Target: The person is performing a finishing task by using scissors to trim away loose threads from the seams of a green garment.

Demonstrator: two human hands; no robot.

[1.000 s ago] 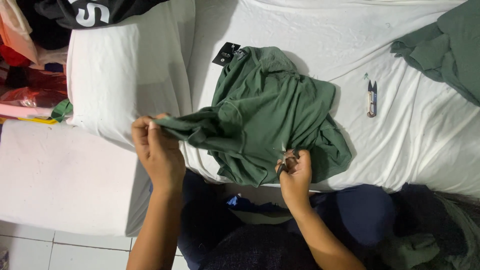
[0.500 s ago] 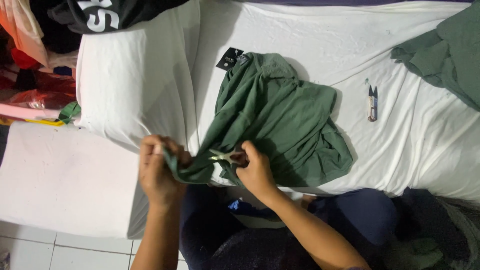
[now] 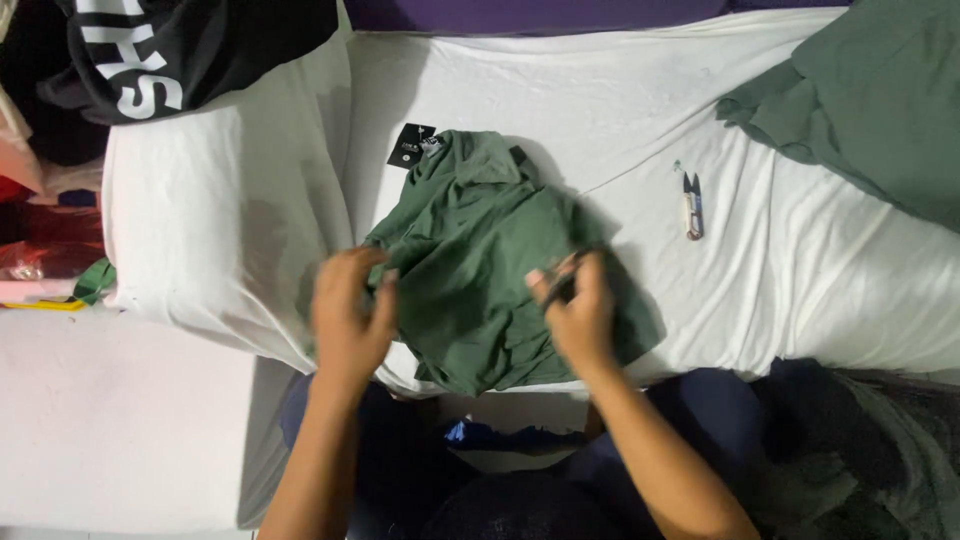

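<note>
Single head-worn view, looking steeply down from above and just behind the hands, left [image 3: 345, 315] and right [image 3: 580, 310]. Facing forward across a bed covered in a white sheet [image 3: 560, 90], its near edge low in frame. Close range: forearms entering from the bottom, crumpled green cloth garment [image 3: 480, 260] filling the centre. Small white-handled thread snips [image 3: 692, 205] lying right of centre. No second view.

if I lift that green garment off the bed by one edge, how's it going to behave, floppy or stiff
Probably floppy: the green garment lies bunched in soft folds on the white sheet, so it would likely drape and sag. It looks thin, so probably light. The black tag at its top edge would likely dangle. Both the left hand and right hand touch it.
</note>
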